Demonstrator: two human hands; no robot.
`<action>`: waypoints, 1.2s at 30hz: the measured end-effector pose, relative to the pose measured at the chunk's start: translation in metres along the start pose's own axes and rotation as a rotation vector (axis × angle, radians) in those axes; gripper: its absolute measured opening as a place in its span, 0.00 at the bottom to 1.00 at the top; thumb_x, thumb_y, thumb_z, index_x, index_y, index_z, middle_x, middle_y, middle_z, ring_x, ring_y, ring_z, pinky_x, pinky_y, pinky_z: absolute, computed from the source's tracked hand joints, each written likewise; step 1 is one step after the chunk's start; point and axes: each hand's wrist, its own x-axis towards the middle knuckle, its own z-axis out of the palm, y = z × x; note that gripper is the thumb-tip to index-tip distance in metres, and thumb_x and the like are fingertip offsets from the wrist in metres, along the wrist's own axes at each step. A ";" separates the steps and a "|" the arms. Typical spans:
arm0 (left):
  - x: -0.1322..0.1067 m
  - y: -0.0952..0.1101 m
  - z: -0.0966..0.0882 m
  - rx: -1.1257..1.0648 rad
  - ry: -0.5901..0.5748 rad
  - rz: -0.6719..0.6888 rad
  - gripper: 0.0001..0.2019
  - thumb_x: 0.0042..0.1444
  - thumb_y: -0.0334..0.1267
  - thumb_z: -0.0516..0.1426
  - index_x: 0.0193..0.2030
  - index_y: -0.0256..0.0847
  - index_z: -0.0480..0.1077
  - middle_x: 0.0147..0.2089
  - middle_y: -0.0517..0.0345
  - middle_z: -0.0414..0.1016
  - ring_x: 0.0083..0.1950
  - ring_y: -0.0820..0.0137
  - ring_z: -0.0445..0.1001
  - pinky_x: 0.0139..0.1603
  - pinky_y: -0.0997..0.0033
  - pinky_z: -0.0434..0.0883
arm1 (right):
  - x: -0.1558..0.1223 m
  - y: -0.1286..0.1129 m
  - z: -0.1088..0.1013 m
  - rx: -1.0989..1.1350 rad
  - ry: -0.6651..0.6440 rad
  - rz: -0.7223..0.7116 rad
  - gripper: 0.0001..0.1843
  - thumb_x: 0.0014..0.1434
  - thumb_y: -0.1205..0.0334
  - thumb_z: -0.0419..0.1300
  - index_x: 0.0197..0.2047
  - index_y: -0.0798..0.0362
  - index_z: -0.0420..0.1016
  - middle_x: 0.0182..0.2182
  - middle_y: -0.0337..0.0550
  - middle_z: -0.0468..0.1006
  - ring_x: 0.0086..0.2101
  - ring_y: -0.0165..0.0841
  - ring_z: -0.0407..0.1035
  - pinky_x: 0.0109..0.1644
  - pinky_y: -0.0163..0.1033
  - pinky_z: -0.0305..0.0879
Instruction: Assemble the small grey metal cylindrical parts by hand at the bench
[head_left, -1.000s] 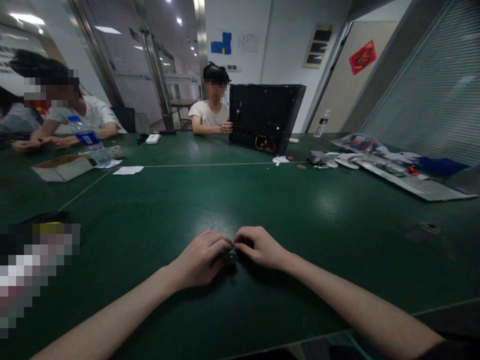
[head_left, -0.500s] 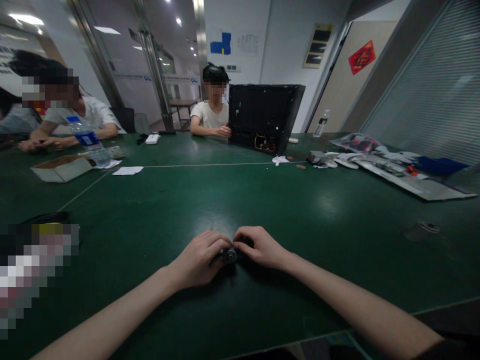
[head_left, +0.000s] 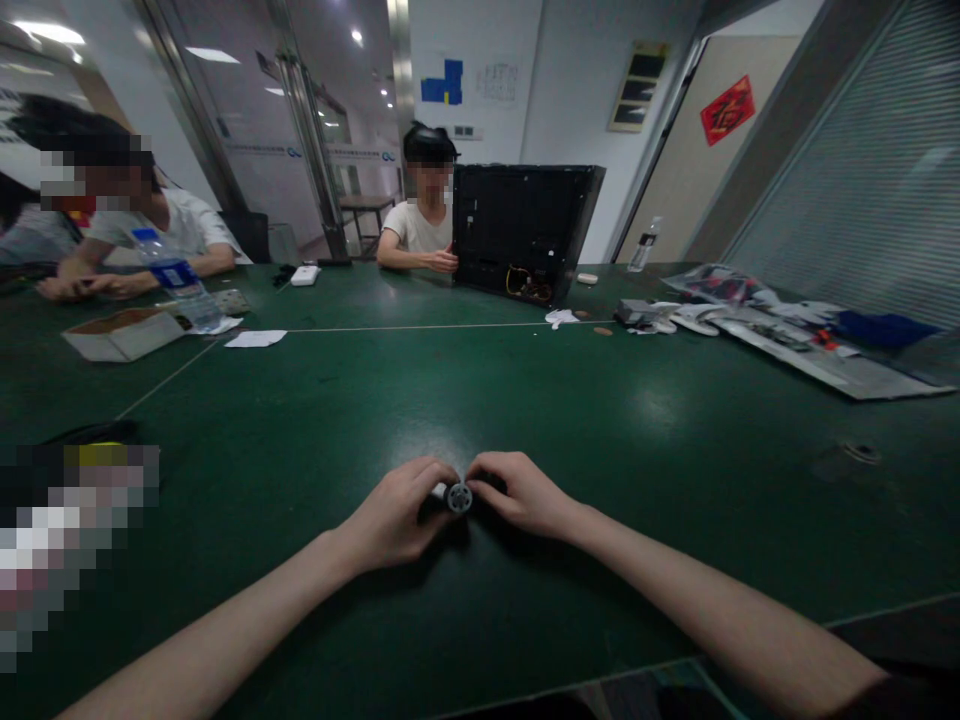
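Observation:
A small grey round part (head_left: 459,497), spoked like a little wheel or pulley, sits between my hands just above the green table top. My left hand (head_left: 397,512) grips it from the left, and a bit of white shows at that side. My right hand (head_left: 519,494) closes on it from the right. Both wrists rest near the table, and the part's far side is hidden by my fingers.
A black computer case (head_left: 523,232) with coloured wires stands at the far side, a seated person's hand (head_left: 441,261) beside it. Papers, a plastic bottle (head_left: 174,275) and a cardboard box (head_left: 124,335) lie left; packaging and tools lie right.
The round part has turned, so its spoked end now faces me more fully. A little white now shows beside my left fingers. My view has shifted slightly.

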 end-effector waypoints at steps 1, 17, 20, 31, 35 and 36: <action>0.000 0.000 -0.001 -0.020 0.000 -0.018 0.11 0.54 0.31 0.56 0.45 0.40 0.64 0.42 0.53 0.71 0.42 0.65 0.71 0.42 0.66 0.69 | 0.000 0.000 0.000 -0.002 0.003 0.004 0.06 0.60 0.65 0.55 0.36 0.55 0.73 0.31 0.42 0.76 0.32 0.29 0.68 0.38 0.33 0.61; 0.005 -0.001 -0.001 -0.040 -0.088 -0.152 0.09 0.56 0.35 0.55 0.44 0.39 0.65 0.40 0.53 0.71 0.39 0.65 0.70 0.39 0.67 0.68 | -0.004 -0.014 -0.002 0.001 0.116 -0.086 0.07 0.58 0.65 0.57 0.42 0.52 0.72 0.38 0.44 0.74 0.39 0.32 0.68 0.43 0.36 0.63; 0.005 -0.001 -0.001 -0.036 -0.085 -0.143 0.10 0.56 0.34 0.55 0.45 0.39 0.65 0.40 0.52 0.71 0.40 0.65 0.70 0.40 0.66 0.68 | -0.004 -0.016 -0.001 0.015 0.151 -0.078 0.06 0.58 0.65 0.57 0.40 0.52 0.72 0.37 0.44 0.74 0.39 0.32 0.68 0.44 0.37 0.63; 0.007 0.002 -0.003 -0.113 -0.017 -0.211 0.12 0.55 0.35 0.57 0.46 0.39 0.64 0.41 0.52 0.73 0.41 0.64 0.73 0.42 0.64 0.70 | -0.001 0.005 -0.009 -0.198 0.005 -0.021 0.08 0.56 0.62 0.60 0.39 0.51 0.77 0.38 0.44 0.76 0.41 0.35 0.66 0.46 0.41 0.63; 0.007 0.001 -0.003 -0.086 -0.022 -0.211 0.11 0.55 0.36 0.56 0.46 0.40 0.64 0.41 0.52 0.73 0.41 0.64 0.72 0.42 0.64 0.70 | -0.002 0.006 -0.011 -0.270 -0.044 -0.042 0.10 0.54 0.61 0.60 0.41 0.51 0.78 0.40 0.45 0.75 0.43 0.37 0.65 0.48 0.43 0.62; 0.007 0.001 -0.003 -0.076 -0.026 -0.215 0.11 0.55 0.36 0.56 0.46 0.40 0.64 0.42 0.52 0.73 0.41 0.64 0.72 0.42 0.64 0.70 | -0.002 0.005 -0.012 -0.277 -0.046 -0.039 0.11 0.54 0.62 0.61 0.41 0.51 0.77 0.40 0.45 0.75 0.43 0.37 0.65 0.48 0.43 0.62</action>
